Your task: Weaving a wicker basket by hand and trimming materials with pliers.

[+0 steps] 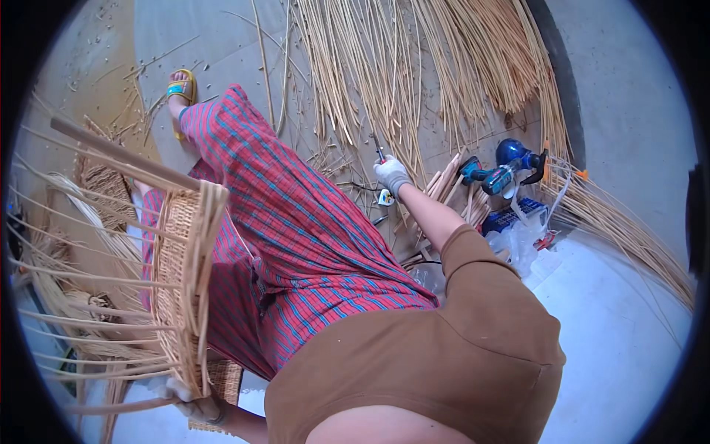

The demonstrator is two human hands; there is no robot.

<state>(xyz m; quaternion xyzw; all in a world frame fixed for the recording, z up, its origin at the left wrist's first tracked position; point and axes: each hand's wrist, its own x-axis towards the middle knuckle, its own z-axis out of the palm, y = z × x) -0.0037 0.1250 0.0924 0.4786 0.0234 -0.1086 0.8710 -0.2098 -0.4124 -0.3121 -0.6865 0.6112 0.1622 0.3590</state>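
Note:
A partly woven wicker basket piece point(176, 255) stands tilted at my left, with long loose rods fanning out leftward and a thick braided edge facing me. My left hand point(194, 403), in a pale glove, is closed on its lower end; the rods partly hide the fingers. Out to the right, my gloved right hand point(392, 175) is closed around a slim hand tool point(378, 146) with a dark metal tip and a red-and-dark handle. That tool points away from me, close to the ends of the loose rattan rods point(362, 81) on the floor.
A teal cordless drill point(475, 173), a blue bottle point(512, 152) and a clear plastic bag point(518, 240) lie right of my right hand. Short sticks point(444, 181) are heaped beside it. More rods point(621, 233) spread at far right. A woven panel point(107, 194) lies at left.

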